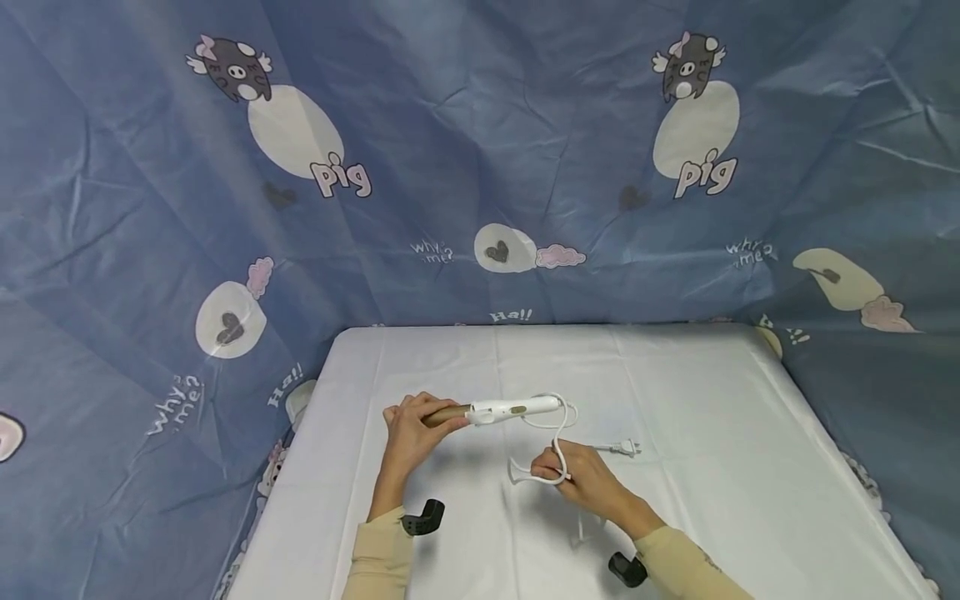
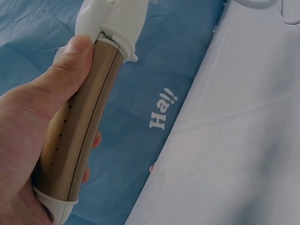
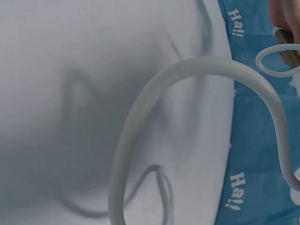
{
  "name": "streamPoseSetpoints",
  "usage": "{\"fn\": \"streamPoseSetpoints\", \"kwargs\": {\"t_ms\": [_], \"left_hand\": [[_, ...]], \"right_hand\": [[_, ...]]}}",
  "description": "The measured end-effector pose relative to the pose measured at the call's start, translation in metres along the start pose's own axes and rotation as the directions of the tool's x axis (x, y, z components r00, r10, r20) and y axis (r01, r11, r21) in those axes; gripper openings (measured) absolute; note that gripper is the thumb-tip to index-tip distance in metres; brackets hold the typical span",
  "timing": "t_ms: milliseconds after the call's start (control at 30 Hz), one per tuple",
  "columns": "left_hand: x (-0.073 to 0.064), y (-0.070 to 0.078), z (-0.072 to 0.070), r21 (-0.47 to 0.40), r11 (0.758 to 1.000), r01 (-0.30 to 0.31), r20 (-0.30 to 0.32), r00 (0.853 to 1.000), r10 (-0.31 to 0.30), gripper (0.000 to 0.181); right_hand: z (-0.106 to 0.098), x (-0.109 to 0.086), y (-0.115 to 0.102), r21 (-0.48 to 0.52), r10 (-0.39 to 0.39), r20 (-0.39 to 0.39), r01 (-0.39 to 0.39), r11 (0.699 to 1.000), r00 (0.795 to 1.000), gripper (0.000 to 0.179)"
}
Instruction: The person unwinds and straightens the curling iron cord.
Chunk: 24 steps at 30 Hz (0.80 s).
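A curling iron with a white handle and a gold barrel is held above the white table. My left hand grips the barrel, with its thumb along the side close to the handle in the left wrist view. Out of the handle's right end runs a white cord, looping loosely. My right hand holds part of this cord between curled fingers, nearer to me than the iron. Beyond that hand is the cord's two-prong plug. The right wrist view shows the cord close up, but not the right hand's fingers.
A white cloth covers the table. Behind and beside it hangs a blue printed curtain. Each wrist wears a black camera mount, the left one and the right one.
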<state>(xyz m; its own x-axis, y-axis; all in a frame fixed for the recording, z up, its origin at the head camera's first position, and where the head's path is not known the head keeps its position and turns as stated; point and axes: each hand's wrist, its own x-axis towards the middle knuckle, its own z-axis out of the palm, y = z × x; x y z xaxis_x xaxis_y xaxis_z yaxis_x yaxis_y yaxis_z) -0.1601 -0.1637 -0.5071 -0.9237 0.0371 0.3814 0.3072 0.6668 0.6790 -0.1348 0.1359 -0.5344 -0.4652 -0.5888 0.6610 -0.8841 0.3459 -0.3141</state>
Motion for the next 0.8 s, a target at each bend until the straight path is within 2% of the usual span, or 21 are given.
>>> {"fn": "streamPoseSetpoints", "kwargs": {"t_ms": [133, 433, 600, 800], "left_hand": [[0.000, 0.000, 0.000, 0.024, 1.000, 0.004, 0.004, 1.000, -0.004, 0.035], [0.000, 0.001, 0.000, 0.059, 0.998, 0.015, 0.012, 1.000, -0.015, 0.035], [-0.001, 0.002, -0.003, 0.106, 0.994, 0.001, 0.022, 1.000, -0.003, 0.038], [-0.003, 0.002, -0.005, 0.120, 0.993, -0.010, 0.043, 0.999, 0.005, 0.039]], "right_hand": [[-0.008, 0.008, -0.002, -0.003, -0.027, -0.018, 0.027, 1.000, 0.999, 0.012], [-0.026, 0.024, -0.002, 0.035, -0.069, -0.043, 0.070, 0.997, 0.997, 0.004], [-0.032, 0.029, -0.003, 0.083, -0.058, -0.035, 0.061, 0.995, 0.998, 0.022], [-0.036, 0.036, -0.002, 0.135, -0.087, -0.051, 0.093, 0.986, 0.995, 0.004]]}}
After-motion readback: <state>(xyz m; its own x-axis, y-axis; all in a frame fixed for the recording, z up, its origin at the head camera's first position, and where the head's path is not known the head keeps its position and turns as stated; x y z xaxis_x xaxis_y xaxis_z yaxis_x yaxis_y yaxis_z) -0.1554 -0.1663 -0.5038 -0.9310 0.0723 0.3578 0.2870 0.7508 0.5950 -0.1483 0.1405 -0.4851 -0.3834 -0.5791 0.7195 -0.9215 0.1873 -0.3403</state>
